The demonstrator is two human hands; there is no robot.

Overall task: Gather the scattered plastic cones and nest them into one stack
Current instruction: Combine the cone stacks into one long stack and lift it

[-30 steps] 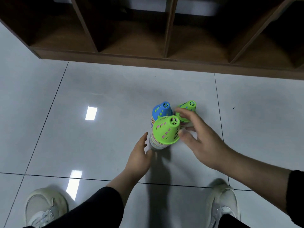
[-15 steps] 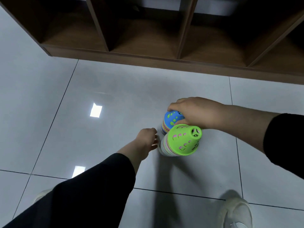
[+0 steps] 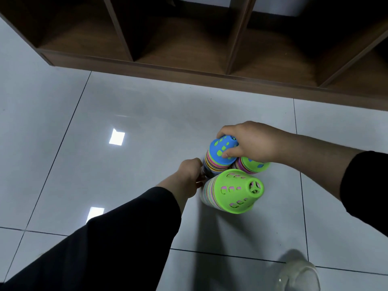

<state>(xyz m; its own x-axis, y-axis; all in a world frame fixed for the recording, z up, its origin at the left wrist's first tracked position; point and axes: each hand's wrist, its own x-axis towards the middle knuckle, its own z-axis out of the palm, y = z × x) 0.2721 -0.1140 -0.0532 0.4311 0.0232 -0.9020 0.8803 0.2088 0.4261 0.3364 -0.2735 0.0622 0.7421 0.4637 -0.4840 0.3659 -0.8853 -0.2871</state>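
three part-stacks of cones stand bunched together on the tiled floor in front of the wooden shelf unit: a blue-topped stack, a green-topped stack nearest the camera, and a second green-topped stack half hidden behind them. the right hand wraps its fingers and thumb round the top of the blue-topped stack, a firm grip near the tip. the left hand is curled low at that stack's base, apparently pinching the bottom rims, though the fingertips are hidden. it looks like the blue stack is about to be lifted and merged onto a neighbour. to do it well, lift from the base, not just the cap, so lower cones do not slide off, keep the column upright, and centre it over the green tip before lowering
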